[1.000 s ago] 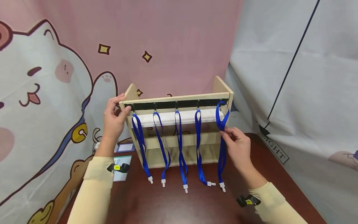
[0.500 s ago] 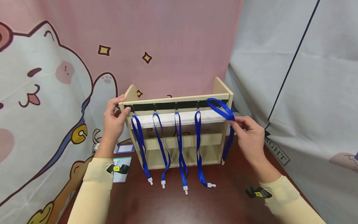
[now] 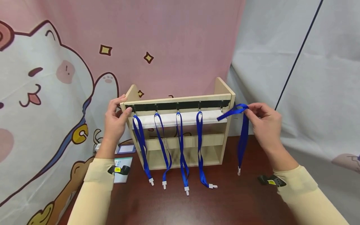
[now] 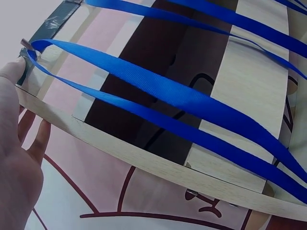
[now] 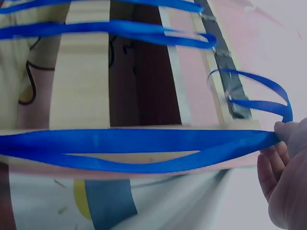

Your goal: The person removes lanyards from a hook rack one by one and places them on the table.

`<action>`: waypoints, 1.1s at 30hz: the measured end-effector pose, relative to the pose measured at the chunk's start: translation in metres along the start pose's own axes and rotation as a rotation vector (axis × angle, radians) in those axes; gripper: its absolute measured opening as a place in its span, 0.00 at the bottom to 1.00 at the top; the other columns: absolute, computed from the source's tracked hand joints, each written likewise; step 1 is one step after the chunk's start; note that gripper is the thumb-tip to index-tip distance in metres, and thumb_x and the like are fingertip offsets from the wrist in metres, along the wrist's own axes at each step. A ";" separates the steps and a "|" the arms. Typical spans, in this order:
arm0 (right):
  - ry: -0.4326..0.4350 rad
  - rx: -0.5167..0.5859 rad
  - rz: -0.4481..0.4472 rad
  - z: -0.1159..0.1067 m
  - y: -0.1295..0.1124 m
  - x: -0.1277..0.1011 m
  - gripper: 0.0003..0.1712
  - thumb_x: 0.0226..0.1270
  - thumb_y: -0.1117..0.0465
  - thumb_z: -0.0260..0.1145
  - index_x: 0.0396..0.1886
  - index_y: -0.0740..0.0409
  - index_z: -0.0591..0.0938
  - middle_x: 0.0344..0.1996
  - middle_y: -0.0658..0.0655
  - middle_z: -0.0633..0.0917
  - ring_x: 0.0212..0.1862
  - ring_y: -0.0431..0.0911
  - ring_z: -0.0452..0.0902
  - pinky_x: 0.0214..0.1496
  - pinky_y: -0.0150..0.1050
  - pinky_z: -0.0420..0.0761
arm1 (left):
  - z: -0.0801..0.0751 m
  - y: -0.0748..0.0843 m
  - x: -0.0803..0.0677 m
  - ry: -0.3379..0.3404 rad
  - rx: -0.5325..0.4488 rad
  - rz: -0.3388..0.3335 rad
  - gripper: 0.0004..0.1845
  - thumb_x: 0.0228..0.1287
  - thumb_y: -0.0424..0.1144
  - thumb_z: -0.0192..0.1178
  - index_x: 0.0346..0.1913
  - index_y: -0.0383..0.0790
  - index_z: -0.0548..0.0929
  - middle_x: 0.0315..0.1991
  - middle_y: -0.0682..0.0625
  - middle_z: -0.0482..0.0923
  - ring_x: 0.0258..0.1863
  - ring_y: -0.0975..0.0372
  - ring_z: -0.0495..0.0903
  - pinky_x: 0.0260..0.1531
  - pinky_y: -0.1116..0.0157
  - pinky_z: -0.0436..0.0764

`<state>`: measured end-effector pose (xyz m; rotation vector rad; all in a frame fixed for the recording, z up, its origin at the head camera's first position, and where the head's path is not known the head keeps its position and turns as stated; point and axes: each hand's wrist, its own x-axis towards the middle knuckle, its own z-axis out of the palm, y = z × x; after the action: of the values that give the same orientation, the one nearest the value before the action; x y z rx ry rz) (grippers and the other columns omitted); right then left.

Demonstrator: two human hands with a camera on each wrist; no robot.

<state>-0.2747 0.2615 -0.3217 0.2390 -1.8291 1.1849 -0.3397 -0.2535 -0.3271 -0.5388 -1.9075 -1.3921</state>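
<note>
Now right hand (image 3: 265, 123) pinches lanyard (image 3: 242, 137), seemingly past rack (image 3: 225, 93) edge.

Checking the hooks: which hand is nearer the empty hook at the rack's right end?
Right. The right hand holds a lanyard beside that hook; the left hand grips the rack's far end.

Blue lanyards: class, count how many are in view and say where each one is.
5. Four hang from hooks along the wooden rack: lanyards. The fifth lanyard is pinched in the right hand, off its hook. None appears hidden.
</note>
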 end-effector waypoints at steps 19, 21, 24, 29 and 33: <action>-0.375 -0.164 0.071 -0.009 0.060 0.072 0.11 0.79 0.57 0.75 0.49 0.60 0.92 0.36 0.49 0.91 0.38 0.42 0.80 0.37 0.28 0.75 | 0.001 0.003 0.002 0.015 -0.030 0.027 0.22 0.80 0.29 0.64 0.72 0.33 0.79 0.79 0.48 0.71 0.73 0.57 0.71 0.66 0.61 0.75; -0.395 -0.166 0.085 -0.006 0.067 0.078 0.11 0.80 0.57 0.74 0.50 0.60 0.92 0.37 0.52 0.91 0.39 0.42 0.80 0.38 0.28 0.75 | 0.002 0.010 0.001 0.018 -0.026 0.020 0.22 0.81 0.28 0.63 0.72 0.33 0.78 0.79 0.47 0.71 0.74 0.56 0.71 0.66 0.61 0.76; -0.418 -0.170 0.099 -0.002 0.075 0.086 0.10 0.81 0.59 0.73 0.51 0.61 0.91 0.39 0.55 0.92 0.39 0.43 0.80 0.39 0.28 0.75 | 0.005 0.024 -0.001 0.018 -0.020 0.012 0.21 0.81 0.29 0.63 0.72 0.31 0.77 0.79 0.44 0.70 0.74 0.54 0.71 0.66 0.62 0.76; -0.463 -0.209 0.131 0.000 0.084 0.094 0.10 0.82 0.60 0.71 0.52 0.61 0.91 0.41 0.58 0.91 0.41 0.47 0.79 0.39 0.29 0.75 | 0.007 0.035 -0.004 0.012 -0.032 0.020 0.22 0.80 0.27 0.63 0.71 0.28 0.77 0.78 0.42 0.71 0.73 0.55 0.72 0.65 0.63 0.76; -0.496 -0.225 0.149 0.001 0.091 0.095 0.09 0.82 0.61 0.70 0.52 0.62 0.90 0.43 0.61 0.90 0.43 0.49 0.79 0.39 0.28 0.76 | 0.008 0.038 -0.006 0.005 -0.041 0.023 0.21 0.79 0.25 0.63 0.70 0.26 0.77 0.77 0.40 0.72 0.73 0.55 0.72 0.65 0.63 0.76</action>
<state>-0.3816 0.3360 -0.3050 0.2901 -2.4310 1.0692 -0.3119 -0.2332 -0.3090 -0.5750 -1.8668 -1.4187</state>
